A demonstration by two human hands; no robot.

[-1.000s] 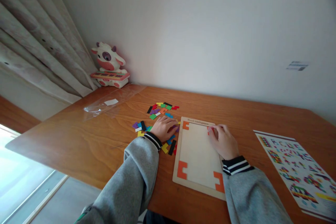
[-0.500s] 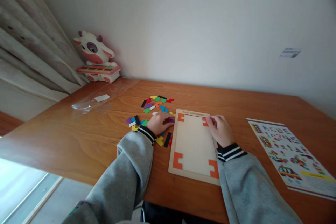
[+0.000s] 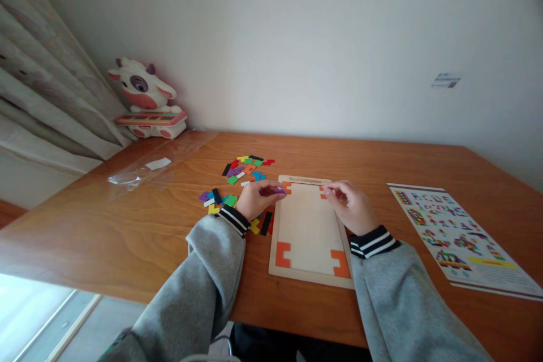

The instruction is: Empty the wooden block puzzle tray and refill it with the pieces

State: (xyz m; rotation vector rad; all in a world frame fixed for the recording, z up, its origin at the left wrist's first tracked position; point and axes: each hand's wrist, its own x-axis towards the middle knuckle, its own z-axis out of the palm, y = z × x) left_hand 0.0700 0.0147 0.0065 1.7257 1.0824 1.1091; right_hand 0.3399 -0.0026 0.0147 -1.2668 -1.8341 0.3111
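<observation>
My left hand (image 3: 259,198) pinches a purple puzzle piece (image 3: 279,191) over the upper left edge of a wooden puzzle tray (image 3: 313,226). Orange notched pieces lie in the tray's corners: a lower left orange piece (image 3: 283,254), a lower right orange piece (image 3: 340,263), and smaller-looking ones at the top. My right hand (image 3: 351,206) is at the upper right corner, its thumb and forefinger drawn together beside the upper right orange piece (image 3: 323,192). Whether anything is between those fingertips is hidden. Beside my left hand lie loose coloured pieces (image 3: 232,180), partly covered by it.
A printed pattern sheet (image 3: 460,237) lies right of the tray. On the far left are a clear plastic bag (image 3: 127,179) and a cow-shaped toy keyboard (image 3: 148,107). The wooden table (image 3: 169,237) meets a wall behind; a curtain (image 3: 51,85) hangs at the left.
My left hand has brought the purple piece rightward from beside the tray to over its upper left edge. My right hand stays at the upper right corner. The camera view has shifted slightly.
</observation>
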